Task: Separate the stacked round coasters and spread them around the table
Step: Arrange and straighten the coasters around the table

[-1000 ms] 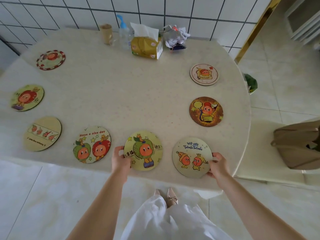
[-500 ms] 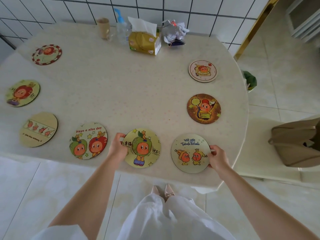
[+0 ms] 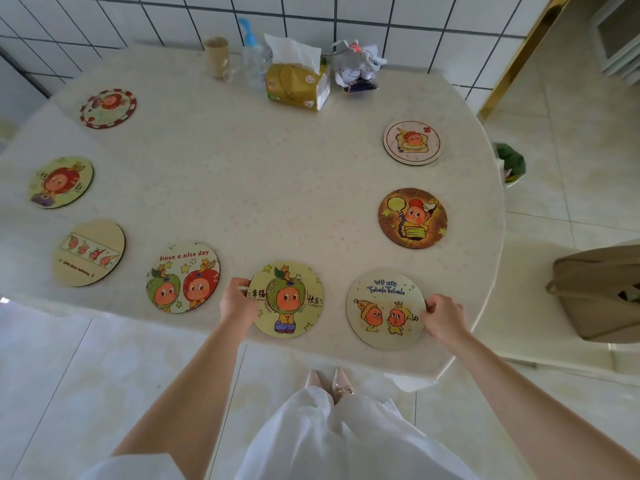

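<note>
Eight round coasters lie flat and apart in a loose ring on the pale table (image 3: 263, 188), none stacked. At the near edge the left hand (image 3: 237, 303) grips the left rim of the green-apple coaster (image 3: 287, 299), fingers closed on its edge, while the right hand (image 3: 445, 318) pinches the right rim of the "we are Twinkle Twinkle" coaster (image 3: 384, 310); the two hands are well apart, each on its own coaster. Left of these sits the "Have a nice day" coaster (image 3: 183, 277), then a plain tan coaster (image 3: 89, 252) near the left edge, a red-apple coaster (image 3: 61, 182) beyond it, and a red-bordered coaster (image 3: 108, 108) toward the far left corner. Along the right edge lie a dark orange coaster (image 3: 412, 218) and a white toast coaster (image 3: 412, 142). At the far edge, against the tiled wall, stands a yellow tissue box (image 3: 298, 86) with a white tissue sticking up out of its top, a clear spray bottle (image 3: 252, 60) whose contents cannot be made out, a tan cup (image 3: 216, 57) whose inside is hidden, and a crumpled white bundle (image 3: 356, 65)
</note>
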The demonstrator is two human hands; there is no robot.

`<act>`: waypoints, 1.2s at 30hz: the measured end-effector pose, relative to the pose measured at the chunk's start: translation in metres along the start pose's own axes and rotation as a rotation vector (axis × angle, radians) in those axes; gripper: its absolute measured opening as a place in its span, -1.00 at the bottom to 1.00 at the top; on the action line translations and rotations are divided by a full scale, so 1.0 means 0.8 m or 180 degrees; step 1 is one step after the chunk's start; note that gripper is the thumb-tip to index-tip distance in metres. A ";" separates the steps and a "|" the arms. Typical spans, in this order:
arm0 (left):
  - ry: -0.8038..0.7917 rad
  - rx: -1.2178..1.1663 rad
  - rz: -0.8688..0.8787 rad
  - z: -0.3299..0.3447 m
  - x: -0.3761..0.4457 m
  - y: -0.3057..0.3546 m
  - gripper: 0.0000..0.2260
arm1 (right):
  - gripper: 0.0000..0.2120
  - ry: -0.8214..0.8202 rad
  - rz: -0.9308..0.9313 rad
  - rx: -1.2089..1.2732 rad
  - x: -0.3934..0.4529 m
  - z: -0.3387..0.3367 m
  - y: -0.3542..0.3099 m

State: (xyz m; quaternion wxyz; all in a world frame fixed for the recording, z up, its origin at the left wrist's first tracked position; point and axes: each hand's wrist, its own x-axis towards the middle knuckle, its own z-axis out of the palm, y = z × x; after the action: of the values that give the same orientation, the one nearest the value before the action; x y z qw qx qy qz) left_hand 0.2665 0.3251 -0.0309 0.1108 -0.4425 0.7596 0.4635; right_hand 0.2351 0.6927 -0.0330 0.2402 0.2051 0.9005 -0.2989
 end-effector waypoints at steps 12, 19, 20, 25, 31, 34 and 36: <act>0.0097 -0.0001 0.0136 -0.054 0.018 -0.021 -0.65 | -0.77 -0.0114 -0.0903 -0.0097 0.005 0.048 -0.141; 0.0766 -0.0468 -0.0107 -0.163 0.102 -0.049 -0.76 | -0.80 -0.0592 -0.1202 0.0042 -0.033 0.166 -0.279; 0.0817 -0.0555 -0.0154 -0.177 0.111 -0.052 -0.75 | -0.81 -0.0616 -0.1143 0.0102 -0.039 0.178 -0.292; 0.0999 -0.0380 -0.0232 -0.310 0.187 -0.083 -0.68 | -0.79 -0.0637 -0.0830 0.0231 -0.074 0.275 -0.387; 0.0920 -0.0189 -0.0384 -0.424 0.271 -0.118 -0.59 | -0.68 -0.0111 -0.0281 0.0203 -0.103 0.349 -0.444; 0.0673 -0.0094 -0.0266 -0.449 0.300 -0.117 -0.58 | -0.70 0.0092 0.0065 0.0345 -0.111 0.358 -0.444; 0.0490 -0.0111 -0.0246 -0.451 0.313 -0.110 -0.56 | -0.68 0.0187 0.0264 0.0474 -0.115 0.355 -0.438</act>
State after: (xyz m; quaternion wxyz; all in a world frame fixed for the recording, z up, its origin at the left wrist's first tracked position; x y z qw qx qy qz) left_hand 0.2759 -0.1223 -0.0321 0.0622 -0.5077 0.7401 0.4366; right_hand 0.2169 0.2327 -0.0284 0.2100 0.2682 0.8732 -0.3487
